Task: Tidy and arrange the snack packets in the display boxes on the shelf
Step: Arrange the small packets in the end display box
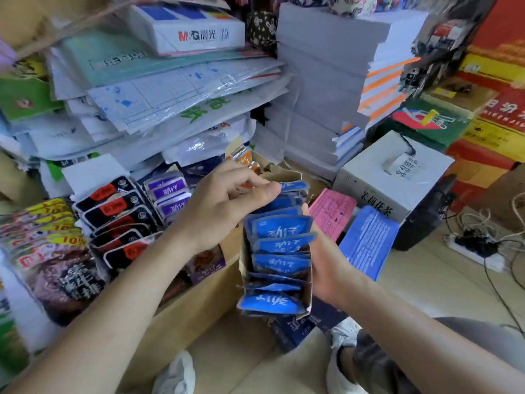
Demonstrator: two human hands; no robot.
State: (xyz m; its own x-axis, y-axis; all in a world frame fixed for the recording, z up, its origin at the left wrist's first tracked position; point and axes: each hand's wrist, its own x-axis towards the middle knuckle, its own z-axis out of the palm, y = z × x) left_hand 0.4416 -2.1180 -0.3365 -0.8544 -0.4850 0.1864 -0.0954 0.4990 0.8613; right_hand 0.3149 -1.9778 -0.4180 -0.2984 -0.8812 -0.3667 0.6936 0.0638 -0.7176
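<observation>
Head view: narrow cardboard display box (pixel 243 268) is held up off the shelf (pixel 193 302), in front of the person, with a row of blue packets (pixel 279 264) standing in it. Right hand (pixel 326 268) grips the box from its right side and underneath, fingers mostly hidden behind it. Left hand (pixel 224 206) reaches over the far end, thumb and fingers pinching the rearmost blue packet (pixel 294 185) at its top edge. Step, by my read: straightening the blue row inside the box, roughly mid-task, since the packets lean unevenly and the box is not set in place. Next move probably calls for seating that rear packet upright, squaring the others, then lowering the box into the gap beside the purple packets (pixel 170 191) without tipping it. Writing: blue and purple packets both read 劲仔, seen upside down. Black-and-red packets (pixel 113 209) sit left of the purple ones, print too small to read. Yellow-banded packs (pixel 48 223) at far left show "10%". Paper box on top of the stack (pixel 199 32) reads "M&G 晨光 70". White carton (pixel 392 177) on the right reads 茉莉花茶. Pink slip (pixel 332 211) and blue sheet (pixel 369 243) lean just beside it, text unreadable.
</observation>
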